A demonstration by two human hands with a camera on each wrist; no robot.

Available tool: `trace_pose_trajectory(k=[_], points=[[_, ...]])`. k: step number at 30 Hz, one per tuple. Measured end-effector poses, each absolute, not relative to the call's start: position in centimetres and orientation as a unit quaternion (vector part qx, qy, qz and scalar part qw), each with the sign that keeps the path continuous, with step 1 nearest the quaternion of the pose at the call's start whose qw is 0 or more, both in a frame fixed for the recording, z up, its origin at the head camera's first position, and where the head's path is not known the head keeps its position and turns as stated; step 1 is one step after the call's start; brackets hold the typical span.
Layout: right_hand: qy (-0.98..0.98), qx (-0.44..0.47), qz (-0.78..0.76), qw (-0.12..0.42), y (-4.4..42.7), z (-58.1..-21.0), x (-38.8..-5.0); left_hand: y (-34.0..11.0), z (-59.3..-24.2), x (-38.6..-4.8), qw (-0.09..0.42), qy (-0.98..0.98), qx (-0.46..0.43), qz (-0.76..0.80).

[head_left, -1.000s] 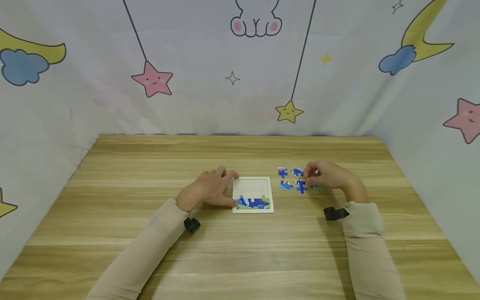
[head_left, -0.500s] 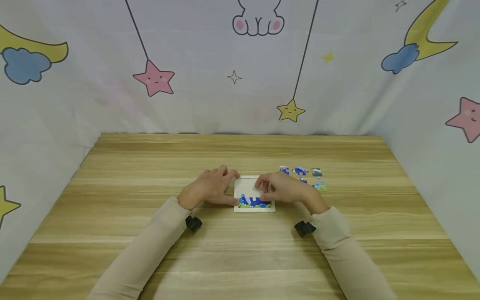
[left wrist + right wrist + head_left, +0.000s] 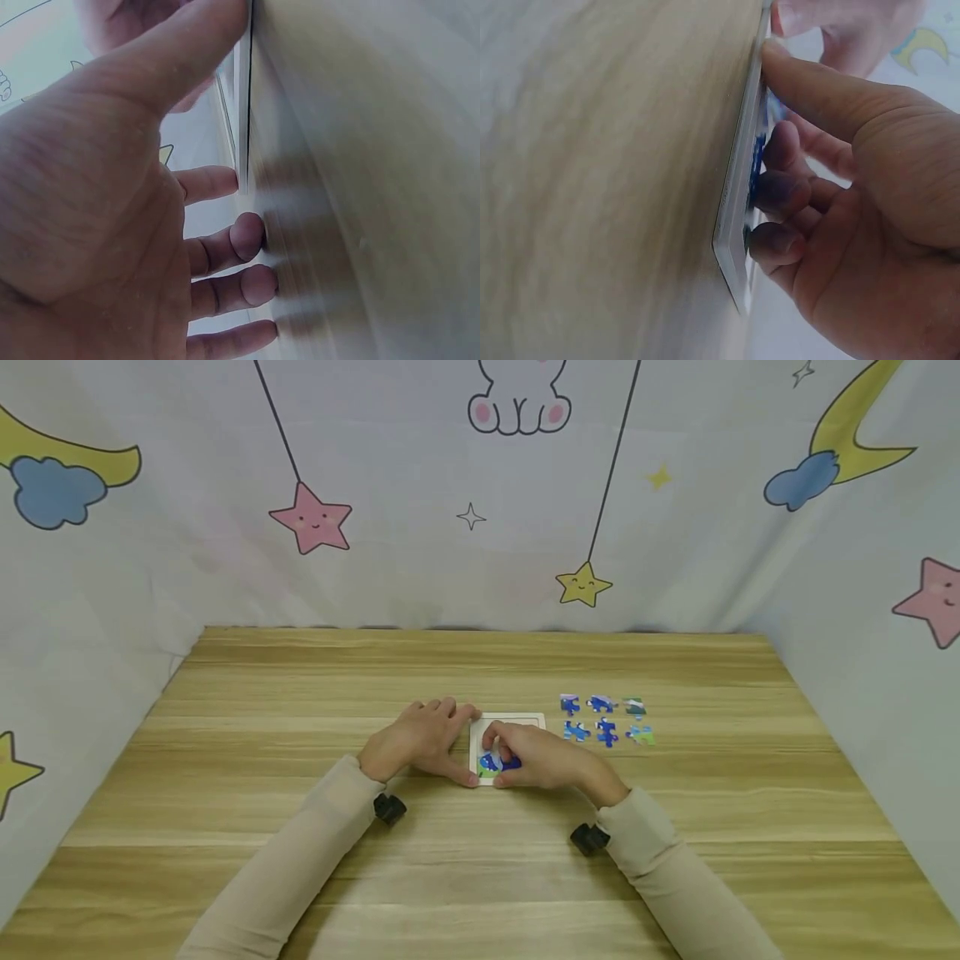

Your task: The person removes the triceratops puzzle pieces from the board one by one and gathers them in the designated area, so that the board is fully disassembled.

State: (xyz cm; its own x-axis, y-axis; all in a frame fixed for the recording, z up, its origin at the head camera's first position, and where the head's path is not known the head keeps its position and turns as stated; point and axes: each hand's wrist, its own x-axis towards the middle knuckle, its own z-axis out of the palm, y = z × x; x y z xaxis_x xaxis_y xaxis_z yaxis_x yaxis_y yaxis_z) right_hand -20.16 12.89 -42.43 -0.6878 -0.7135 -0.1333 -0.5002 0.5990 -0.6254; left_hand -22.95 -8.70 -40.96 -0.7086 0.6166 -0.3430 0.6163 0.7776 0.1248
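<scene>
A white square puzzle frame (image 3: 513, 716) lies flat on the table, with blue and green jigsaw pieces (image 3: 491, 763) fitted along its near side. At its left side my left hand (image 3: 422, 742) spreads, thumb at the near corner and index finger at the far corner. In the left wrist view that index fingertip (image 3: 217, 182) touches the frame's edge. Over the near part of the frame is my right hand (image 3: 551, 756), hiding some pieces. Its thumb (image 3: 810, 79) rests on the frame's near rim, and its bent fingers touch the fitted pieces; no loose piece shows in it.
Several loose jigsaw pieces (image 3: 607, 732) lie in two rows to the right of the frame on the wooden table (image 3: 480, 877). A white curtain (image 3: 390, 577) with printed stars and moons hangs behind the table and at its sides.
My right hand has left the loose pieces and moved left onto the puzzle frame, uncovering the pieces at the right. My left thumb has slid nearer to the frame's near corner.
</scene>
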Motion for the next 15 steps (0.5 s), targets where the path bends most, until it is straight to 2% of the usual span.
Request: trace_pose_trajectory(k=[8, 15], points=[[0.865, -0.348, -0.319, 0.169, 12.9, -42.2, -20.3, -8.7, -40.8, -22.9, 0.184, 0.925, 0.333, 0.0], [0.842, -0.315, -0.387, 0.206, 14.8, -41.3, -21.1, -8.6, -40.8, -22.9, 0.187, 0.926, 0.329, 0.001]])
